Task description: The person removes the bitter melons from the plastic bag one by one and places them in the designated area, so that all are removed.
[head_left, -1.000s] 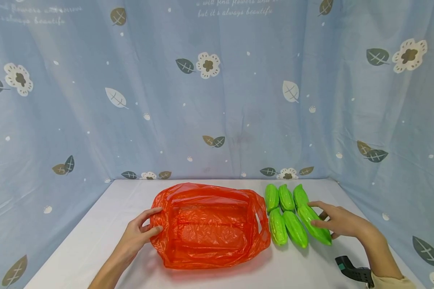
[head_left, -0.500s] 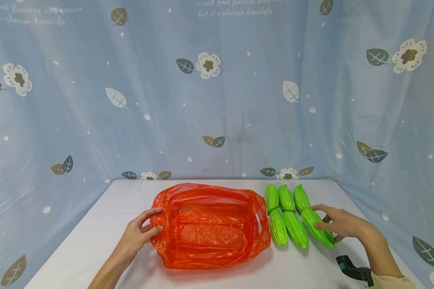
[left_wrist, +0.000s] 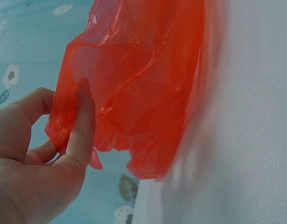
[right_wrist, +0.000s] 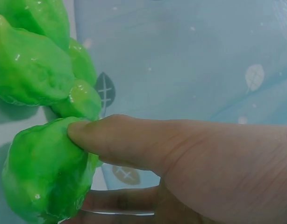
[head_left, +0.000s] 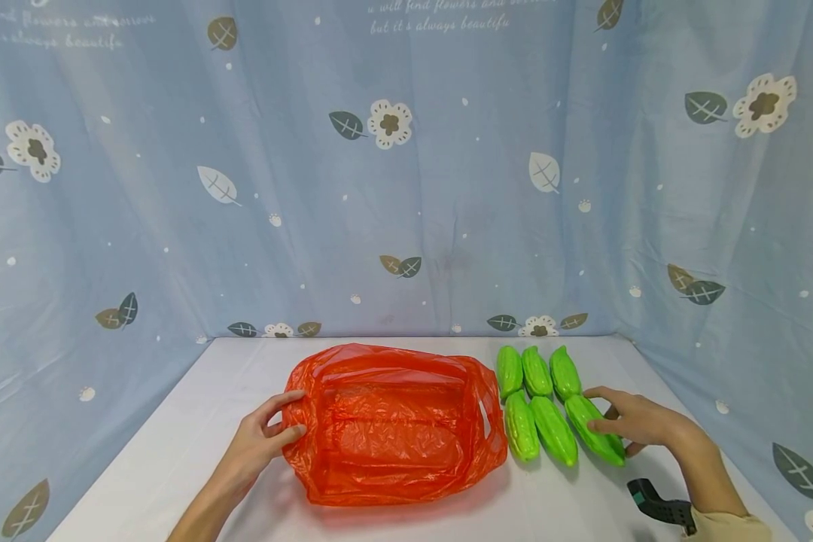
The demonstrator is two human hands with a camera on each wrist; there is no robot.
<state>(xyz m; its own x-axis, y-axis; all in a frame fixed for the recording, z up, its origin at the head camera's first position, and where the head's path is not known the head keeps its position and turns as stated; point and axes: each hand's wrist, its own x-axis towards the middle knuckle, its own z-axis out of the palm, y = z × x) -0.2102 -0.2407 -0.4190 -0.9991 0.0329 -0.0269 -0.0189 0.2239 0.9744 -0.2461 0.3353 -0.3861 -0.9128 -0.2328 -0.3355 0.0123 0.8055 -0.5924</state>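
A red plastic bag (head_left: 393, 444) lies with its mouth spread wide in the middle of the table in the head view. My left hand (head_left: 260, 433) pinches its left side between thumb and fingers; the left wrist view shows the thumb on the thin red film (left_wrist: 134, 93), fingers partly behind it. At the right, my right hand (head_left: 633, 418) grips the near right green bitter melon (head_left: 592, 433). In the right wrist view the thumb presses on the top of that melon while the other fingers reach round its far side, partly hidden.
Several more bitter melons (head_left: 552, 429) stand in two rows just right of the bag, close together. The white table (head_left: 244, 361) ends at a blue patterned curtain (head_left: 406, 188) behind and at both sides. A black strap (head_left: 660, 508) is on the right wrist.
My right hand has shifted slightly right with the near right bitter melon, whose top end now sits just below the melon behind it. The left hand and bag have stayed put.
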